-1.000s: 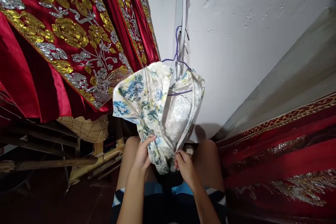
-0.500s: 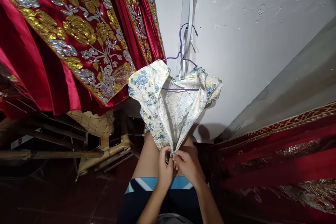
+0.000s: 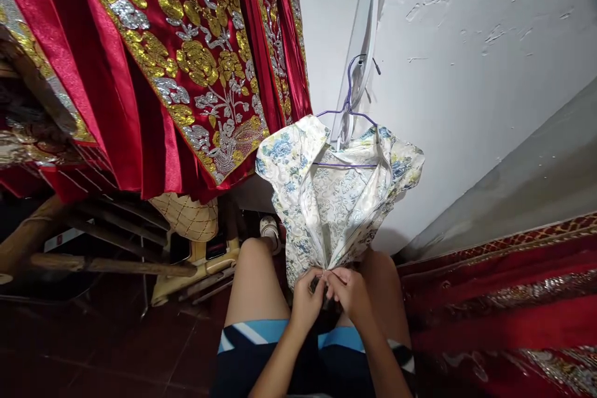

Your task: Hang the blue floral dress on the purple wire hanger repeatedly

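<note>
A short-sleeved floral dress (image 3: 298, 199), white with blue and yellow flowers, hangs from a purple wire hanger (image 3: 349, 84). Its zippered opening is spread in a V that narrows down to my hands. At the bottom of the V, my left hand (image 3: 308, 295) pinches the fabric on the left side of the zipper. Close beside it, my right hand (image 3: 349, 291) pinches at the same spot, fingertips nearly touching the left ones. The zipper's slider is too small and covered to make out.
Red satin cloth with gold and silver sequins (image 3: 200, 65) hangs at the left. Below it are a bamboo chair (image 3: 196, 270) and poles. A white wall (image 3: 448, 93) stands ahead, and more red embroidered cloth (image 3: 504, 298) lies at the right.
The view has shifted, so the dress and hanger appear further right. My knees are spread wider apart and a white shoe now shows. Both hands stay at the bottom of the zipper opening.
</note>
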Demonstrator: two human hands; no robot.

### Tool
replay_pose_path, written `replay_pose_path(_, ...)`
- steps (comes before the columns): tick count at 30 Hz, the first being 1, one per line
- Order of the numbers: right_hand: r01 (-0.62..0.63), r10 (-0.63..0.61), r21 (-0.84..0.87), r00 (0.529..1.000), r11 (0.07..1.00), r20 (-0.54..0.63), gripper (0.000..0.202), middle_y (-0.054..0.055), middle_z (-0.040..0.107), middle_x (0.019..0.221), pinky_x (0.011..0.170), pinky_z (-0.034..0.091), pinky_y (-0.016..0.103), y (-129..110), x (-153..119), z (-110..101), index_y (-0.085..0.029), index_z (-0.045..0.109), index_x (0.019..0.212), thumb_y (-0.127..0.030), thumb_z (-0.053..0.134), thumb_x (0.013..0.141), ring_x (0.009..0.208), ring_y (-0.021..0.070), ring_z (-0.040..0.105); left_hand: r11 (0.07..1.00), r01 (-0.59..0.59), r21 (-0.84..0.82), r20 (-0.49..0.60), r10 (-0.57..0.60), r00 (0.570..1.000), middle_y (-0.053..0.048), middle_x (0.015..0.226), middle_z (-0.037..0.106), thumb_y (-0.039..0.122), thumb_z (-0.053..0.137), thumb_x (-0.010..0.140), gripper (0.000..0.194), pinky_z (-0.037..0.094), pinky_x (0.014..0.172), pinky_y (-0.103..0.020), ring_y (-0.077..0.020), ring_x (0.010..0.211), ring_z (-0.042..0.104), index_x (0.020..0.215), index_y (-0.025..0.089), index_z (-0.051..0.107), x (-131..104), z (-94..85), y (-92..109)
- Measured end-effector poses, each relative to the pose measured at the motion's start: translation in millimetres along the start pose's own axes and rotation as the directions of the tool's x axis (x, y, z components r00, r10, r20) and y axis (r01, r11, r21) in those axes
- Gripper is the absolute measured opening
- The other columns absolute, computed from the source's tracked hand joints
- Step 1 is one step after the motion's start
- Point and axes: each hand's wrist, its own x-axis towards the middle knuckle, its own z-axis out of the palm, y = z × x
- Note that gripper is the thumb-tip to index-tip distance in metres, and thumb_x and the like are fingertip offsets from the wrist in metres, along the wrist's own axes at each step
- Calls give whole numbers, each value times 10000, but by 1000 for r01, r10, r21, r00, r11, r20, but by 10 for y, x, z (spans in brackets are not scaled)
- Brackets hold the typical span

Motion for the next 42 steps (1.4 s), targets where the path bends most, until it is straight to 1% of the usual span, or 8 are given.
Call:
replay_pose_path(9,23,-11,113,994,993,-110,202,26,560,431,445,326,276,-547,344,-33,-195,616,549,-342,626,687,412,146,448,973,-92,211,-97,114,989,-28,769,655,322,496,938,250,407,738,-271,-182,767,591,786,169,622,105,-81,-219)
replay_pose_path(15,206,-151,304,969,930,-194,185,-15,563,476,398,262,228,-1367,661,-224,-174,672,651,-350,658,707,394,86,384,963,-82,256,-99,110,989,-30,743,654,322,507,931,245,408,713,-267,-186,745,596,770,168,608,59,-144,-349)
replay_pose_path(22,459,-388,417,888,784,-248,186,-16,580,531,387,269,161,-2248,864,-431,-118,673,667,-290,691,734,412,32,398,953,-132,273,-69,157,985,-28,708,620,290,502,914,233,384,686,-257,-177,709,571,731,170,579,49,-79,-213)
replay_pose_path(31,564,-483,352,824,746,-296,160,-19,579,508,377,277,161,-2401,849,-594,-120,691,734,-267,657,785,394,41,404,963,-46,265,93,21,995,-25,664,611,202,539,833,166,397,637,-247,-172,671,572,675,166,572,99,2,-266)
replay_pose_path(34,590,-530,276,806,759,-263,164,-20,591,515,403,318,172,-2356,799,-646,-133,700,789,-286,646,803,410,59,431,967,-110,229,131,82,988,-50,780,688,174,591,798,70,461,730,-280,-199,771,632,772,159,655,418,-114,94)
replay_pose_path(37,599,-551,230,798,767,-242,144,-20,590,509,415,327,183,-2320,771,-673,-142,687,780,-275,636,803,423,73,453,941,-310,135,94,300,949,-70,920,719,257,549,906,174,487,826,-315,-207,887,659,952,175,695,868,-282,839)
replay_pose_path(40,605,-564,203,794,769,-229,116,-21,591,509,421,330,192,-2330,725,-682,-150,669,769,-255,632,800,427,81,462,841,-530,109,-93,539,837,-51,888,702,294,542,945,268,494,806,-305,-175,831,648,1168,185,643,1306,-423,1687)
replay_pose_path(42,621,-583,197,782,759,-220,120,-24,582,499,435,339,200,-2359,687,-683,-156,653,758,-262,629,809,429,84,458,749,-644,155,-101,661,744,-51,930,694,281,538,954,331,490,784,-297,-159,811,632,1268,195,592,1535,-471,2120)
